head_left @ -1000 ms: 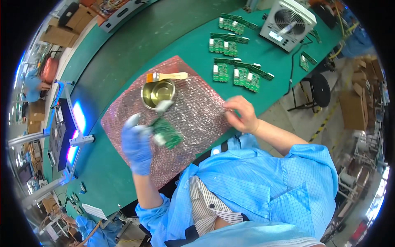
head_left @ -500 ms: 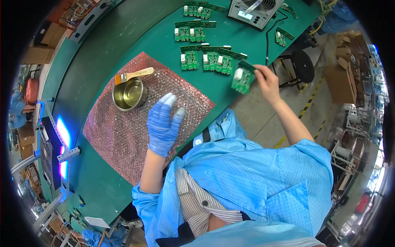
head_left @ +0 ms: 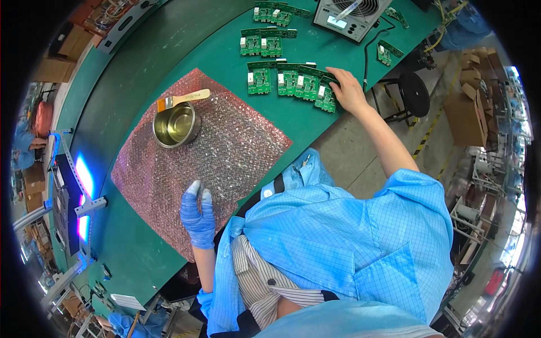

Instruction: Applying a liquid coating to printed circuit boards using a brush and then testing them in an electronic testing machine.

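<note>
My bare right hand [head_left: 350,93] pinches the upright edge of a green circuit board [head_left: 325,100], which rests at the right end of the front row on the green table. Beside it in that row stand several similar circuit boards [head_left: 306,85]. My left hand [head_left: 198,218], in a blue glove with whitish fingertips, hovers over the near corner of the pink bubble wrap sheet [head_left: 152,191]. Its fingers are stretched out and hold nothing. On the sheet sits a round metal bowl [head_left: 191,135] of yellowish liquid, with a flat wooden-handled brush [head_left: 189,97] lying across its rim.
More circuit boards [head_left: 270,45] stand in rows farther back. A white device with a fan [head_left: 349,19] is at the far edge, its black cable [head_left: 367,67] running down the table's right side. A black stool [head_left: 412,93] and cardboard boxes [head_left: 465,112] stand right of the table.
My right hand has moved left and away from me, setting the circuit board down at the end of the front row. My left hand has drawn back toward me.
</note>
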`<action>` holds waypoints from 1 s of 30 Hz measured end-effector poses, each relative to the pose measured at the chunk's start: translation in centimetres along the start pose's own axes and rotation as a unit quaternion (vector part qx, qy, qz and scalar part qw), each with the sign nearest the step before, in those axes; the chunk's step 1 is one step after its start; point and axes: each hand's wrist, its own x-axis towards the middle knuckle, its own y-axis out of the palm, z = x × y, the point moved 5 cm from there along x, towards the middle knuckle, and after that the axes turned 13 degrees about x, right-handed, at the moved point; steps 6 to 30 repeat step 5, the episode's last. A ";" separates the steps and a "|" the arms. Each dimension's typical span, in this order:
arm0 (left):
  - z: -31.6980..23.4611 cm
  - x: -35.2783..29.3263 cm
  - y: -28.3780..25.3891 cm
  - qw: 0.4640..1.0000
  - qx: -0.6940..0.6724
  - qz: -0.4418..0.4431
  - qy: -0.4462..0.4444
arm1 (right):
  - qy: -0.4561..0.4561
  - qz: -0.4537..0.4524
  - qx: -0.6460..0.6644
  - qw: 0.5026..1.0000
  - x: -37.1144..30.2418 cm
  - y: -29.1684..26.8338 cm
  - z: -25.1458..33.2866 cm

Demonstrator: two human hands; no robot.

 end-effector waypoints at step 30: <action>3.1 -1.7 0.6 1.000 0.007 -0.007 -0.013 | 0.062 0.140 0.037 0.988 1.4 0.4 -1.7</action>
